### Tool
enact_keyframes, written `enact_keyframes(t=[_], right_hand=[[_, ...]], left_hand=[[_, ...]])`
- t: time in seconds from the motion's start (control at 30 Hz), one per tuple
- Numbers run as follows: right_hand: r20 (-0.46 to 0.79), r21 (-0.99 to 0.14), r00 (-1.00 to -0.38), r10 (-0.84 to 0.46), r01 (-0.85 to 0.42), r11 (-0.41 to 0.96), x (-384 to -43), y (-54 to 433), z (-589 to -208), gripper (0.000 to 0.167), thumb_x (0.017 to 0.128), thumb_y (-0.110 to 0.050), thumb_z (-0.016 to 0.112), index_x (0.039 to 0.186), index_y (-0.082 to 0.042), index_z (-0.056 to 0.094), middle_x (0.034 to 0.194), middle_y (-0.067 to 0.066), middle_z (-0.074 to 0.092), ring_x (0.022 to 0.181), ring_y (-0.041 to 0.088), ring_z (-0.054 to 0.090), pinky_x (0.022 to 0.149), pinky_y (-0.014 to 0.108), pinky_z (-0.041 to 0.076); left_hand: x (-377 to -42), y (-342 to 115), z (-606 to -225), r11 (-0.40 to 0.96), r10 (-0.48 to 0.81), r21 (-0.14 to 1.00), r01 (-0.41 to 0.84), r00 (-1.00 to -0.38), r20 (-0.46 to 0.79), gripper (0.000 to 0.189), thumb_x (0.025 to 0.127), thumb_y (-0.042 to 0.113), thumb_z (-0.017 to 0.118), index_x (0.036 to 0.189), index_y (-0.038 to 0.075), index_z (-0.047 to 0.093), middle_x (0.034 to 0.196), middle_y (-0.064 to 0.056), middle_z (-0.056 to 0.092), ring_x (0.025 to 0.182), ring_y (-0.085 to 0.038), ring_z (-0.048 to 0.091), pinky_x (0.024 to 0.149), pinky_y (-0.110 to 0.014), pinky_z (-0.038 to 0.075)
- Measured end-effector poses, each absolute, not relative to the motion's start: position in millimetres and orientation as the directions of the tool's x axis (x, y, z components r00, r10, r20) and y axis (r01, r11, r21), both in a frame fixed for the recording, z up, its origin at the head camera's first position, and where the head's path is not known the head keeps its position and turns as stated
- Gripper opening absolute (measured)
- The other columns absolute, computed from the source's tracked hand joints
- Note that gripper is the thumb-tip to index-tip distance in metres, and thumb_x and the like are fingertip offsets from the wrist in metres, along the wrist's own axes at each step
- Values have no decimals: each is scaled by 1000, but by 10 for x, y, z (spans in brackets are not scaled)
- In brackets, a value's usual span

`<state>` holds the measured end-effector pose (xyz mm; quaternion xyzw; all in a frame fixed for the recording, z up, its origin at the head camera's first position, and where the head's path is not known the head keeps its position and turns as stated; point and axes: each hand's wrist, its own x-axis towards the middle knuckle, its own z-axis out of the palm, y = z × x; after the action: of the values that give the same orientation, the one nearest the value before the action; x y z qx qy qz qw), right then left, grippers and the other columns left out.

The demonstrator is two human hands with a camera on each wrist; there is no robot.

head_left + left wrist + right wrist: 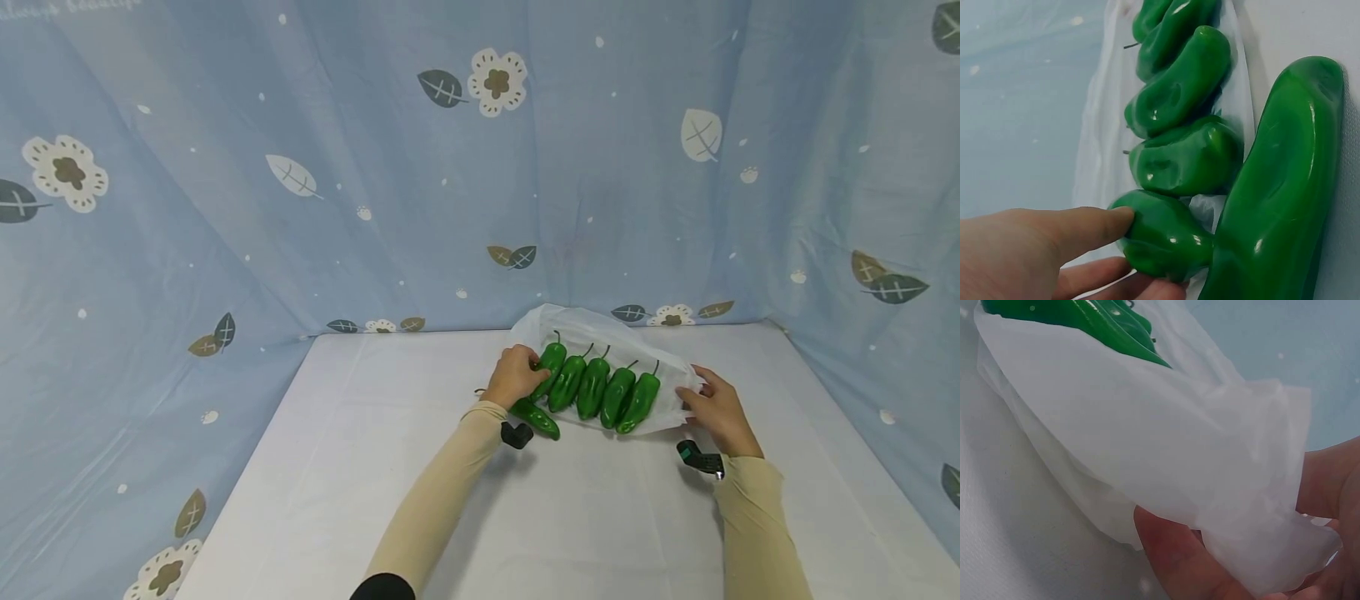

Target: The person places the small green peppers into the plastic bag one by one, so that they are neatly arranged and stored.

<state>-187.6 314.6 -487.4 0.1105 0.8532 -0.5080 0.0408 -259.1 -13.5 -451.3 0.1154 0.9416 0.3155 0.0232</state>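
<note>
Several glossy green peppers (592,387) lie side by side in a slanting row on a thin white plastic bag (551,319), stems toward the back. My left hand (513,375) holds the leftmost pepper (1163,234) of the row, thumb on top and fingers beneath in the left wrist view. Just in front of that hand, another green pepper (538,418) lies at the bag's left front edge, partly hidden by the wrist. At the bag's right end, my right hand (720,412) pinches the crumpled plastic (1254,487) between thumb and fingers.
The bag lies toward the back of a white-covered table (600,517). Behind it hangs a blue cloth (420,192) printed with leaves and flowers, which also runs down both sides. Small black devices (516,435) sit at both wrists.
</note>
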Motion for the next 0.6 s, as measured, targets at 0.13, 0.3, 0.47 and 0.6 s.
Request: enact_keyframes(t=[0.13,0.3,0.47,0.6], right_hand=[[-176,-860,-974,144,223,458,-1881,3141,-4887,64,108,-23,51,162,0,25,143,36,50,105,29,65,72,28,62],[-176,-859,-975,139,221,461,-1883,3146,-4894,64,108,-23,50,162,1,25,144,37,50,108,31,65,74,29,62],[-180,-854,-974,141,226,469,-1879,3150,-4893,64,108,-24,49,162,1,24,145,37,49,111,34,64,74,29,61],[-181,-854,-973,142,227,467,-1881,3150,-4894,64,108,-23,49,162,0,25,145,37,49,110,34,64,74,29,61]], left_hand=[[-2599,-129,-4537,780,232,593,198,-973,19,33,95,21,76,118,-3,75,110,-16,76,96,-26,73,84,-35,61],[-2590,-100,-4540,798,227,574,183,-974,-5,35,95,22,76,120,-2,74,116,-16,74,103,-27,71,88,-38,60],[-2571,-55,-4514,800,228,575,172,-973,-25,35,95,23,77,120,-2,73,118,-17,73,107,-29,70,92,-40,59],[-2558,-24,-4525,807,239,562,180,-971,-32,35,94,23,78,119,-1,74,119,-16,74,107,-29,72,92,-39,60]])
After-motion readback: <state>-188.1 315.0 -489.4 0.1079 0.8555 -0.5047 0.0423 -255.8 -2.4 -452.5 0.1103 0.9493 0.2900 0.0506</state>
